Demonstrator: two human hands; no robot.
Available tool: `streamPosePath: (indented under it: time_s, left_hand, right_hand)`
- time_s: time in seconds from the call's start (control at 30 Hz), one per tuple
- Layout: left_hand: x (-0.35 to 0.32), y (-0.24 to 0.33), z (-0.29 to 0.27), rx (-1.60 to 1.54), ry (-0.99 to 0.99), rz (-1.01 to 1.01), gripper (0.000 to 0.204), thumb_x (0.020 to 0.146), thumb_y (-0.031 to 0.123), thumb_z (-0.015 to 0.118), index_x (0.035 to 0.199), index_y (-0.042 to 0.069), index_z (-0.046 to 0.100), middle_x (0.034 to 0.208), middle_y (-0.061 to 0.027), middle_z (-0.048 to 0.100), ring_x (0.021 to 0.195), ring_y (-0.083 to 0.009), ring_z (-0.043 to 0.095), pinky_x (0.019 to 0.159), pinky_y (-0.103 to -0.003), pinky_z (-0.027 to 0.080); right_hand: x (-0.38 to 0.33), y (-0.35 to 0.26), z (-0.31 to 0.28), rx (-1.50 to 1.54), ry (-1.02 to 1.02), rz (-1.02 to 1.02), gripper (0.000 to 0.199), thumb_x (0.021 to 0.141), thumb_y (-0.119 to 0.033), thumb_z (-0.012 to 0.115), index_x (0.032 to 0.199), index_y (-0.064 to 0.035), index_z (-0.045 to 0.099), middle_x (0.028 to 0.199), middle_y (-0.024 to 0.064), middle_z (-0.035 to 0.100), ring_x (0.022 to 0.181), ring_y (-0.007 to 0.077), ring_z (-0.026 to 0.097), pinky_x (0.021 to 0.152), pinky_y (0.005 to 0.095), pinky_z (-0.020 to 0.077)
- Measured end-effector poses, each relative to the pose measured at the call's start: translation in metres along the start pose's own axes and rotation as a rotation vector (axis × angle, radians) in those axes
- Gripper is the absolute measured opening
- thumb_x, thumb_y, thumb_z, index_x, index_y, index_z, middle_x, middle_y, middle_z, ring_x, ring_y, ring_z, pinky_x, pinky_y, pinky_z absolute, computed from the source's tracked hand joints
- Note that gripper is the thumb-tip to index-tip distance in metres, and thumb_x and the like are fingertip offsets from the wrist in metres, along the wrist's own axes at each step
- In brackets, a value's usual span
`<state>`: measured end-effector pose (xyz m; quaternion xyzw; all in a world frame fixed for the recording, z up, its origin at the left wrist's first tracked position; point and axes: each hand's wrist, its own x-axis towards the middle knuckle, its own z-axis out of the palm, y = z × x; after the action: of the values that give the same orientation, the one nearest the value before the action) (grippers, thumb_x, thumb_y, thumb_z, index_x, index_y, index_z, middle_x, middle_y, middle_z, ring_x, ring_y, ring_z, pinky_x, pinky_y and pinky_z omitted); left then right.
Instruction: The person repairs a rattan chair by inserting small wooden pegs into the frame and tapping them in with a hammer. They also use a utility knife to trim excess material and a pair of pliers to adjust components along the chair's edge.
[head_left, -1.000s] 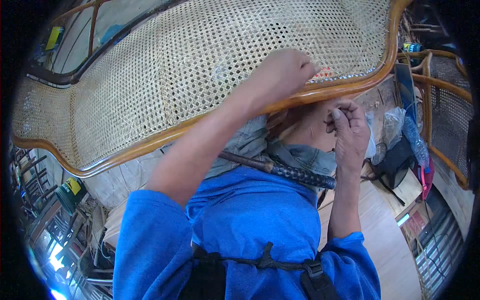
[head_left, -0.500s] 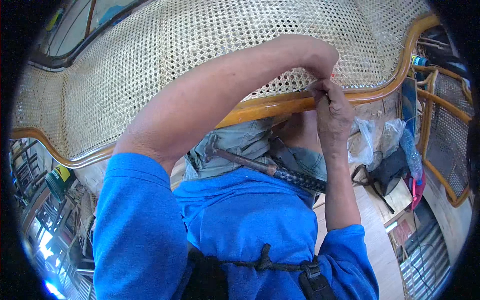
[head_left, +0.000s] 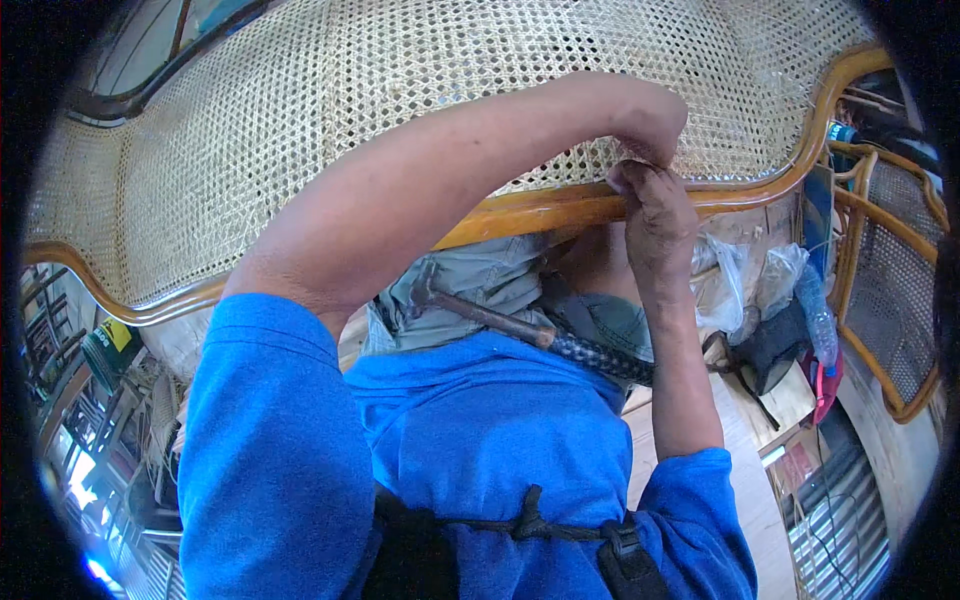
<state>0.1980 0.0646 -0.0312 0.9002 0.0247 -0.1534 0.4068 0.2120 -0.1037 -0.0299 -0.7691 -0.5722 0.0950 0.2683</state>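
A woven cane panel (head_left: 480, 70) in a glossy brown wooden frame (head_left: 535, 213) lies across my lap. My left arm reaches over the panel to the right, and my left hand (head_left: 655, 125) is bent down at the wrist beside the frame's near rail. Its fingers are hidden behind the wrist and my other hand. Right below it, my right hand (head_left: 662, 212) is closed at the rail, fingers curled and thumb against them. What it pinches is too small or covered to make out. A hammer (head_left: 490, 318) with a patterned wrapped grip rests on my lap.
Clear plastic bags (head_left: 735, 290) and a plastic bottle (head_left: 818, 318) lie at the right, near a dark cloth-like item (head_left: 770, 355). Another cane-panelled wooden frame (head_left: 890, 265) stands at the far right. A dark green can (head_left: 108, 355) is at the left, among stacked frames.
Both hands stay together at the rail. My right hand has turned slightly, its fingers now more covered, and my left wrist has shifted a little to the right.
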Motion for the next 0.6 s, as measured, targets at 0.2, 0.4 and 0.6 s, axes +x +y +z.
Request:
streamPosePath:
  time_s: [0.2,0.4,0.6]
  left_hand:
    - [0.003,0.007,-0.010,-0.163,-0.195,-0.098,0.027,0.067,0.021,0.061,0.073,-0.005,0.065,0.069,-0.0157,0.064,0.056,-0.0237,0.054,0.057,-0.039,0.045]
    - [0.019,0.008,0.000,-0.115,-0.187,-0.024,0.028,0.068,0.019,0.059,0.079,-0.005,0.068,0.078,-0.0183,0.067,0.069,-0.0266,0.061,0.062,-0.039,0.048]
    - [0.036,0.006,0.011,-0.067,-0.235,0.001,0.027,0.069,0.018,0.059,0.080,-0.005,0.069,0.079,-0.0193,0.066,0.068,-0.0270,0.061,0.062,-0.039,0.049]
  right_hand:
    - [0.000,-0.026,-0.001,-0.065,0.104,0.147,0.013,0.081,0.001,0.062,0.093,-0.0023,0.061,0.086,0.0138,0.063,0.081,0.0288,0.062,0.069,0.0356,0.0484]
    - [-0.002,-0.036,0.001,-0.251,0.108,0.105,0.011,0.086,-0.018,0.059,0.095,-0.0119,0.061,0.088,0.0044,0.065,0.086,0.0246,0.062,0.067,0.0397,0.0434]
    - [-0.002,-0.031,0.005,-0.325,0.063,0.047,0.015,0.087,-0.019,0.057,0.100,-0.0141,0.062,0.095,0.0046,0.063,0.093,0.0267,0.060,0.072,0.0435,0.0415]
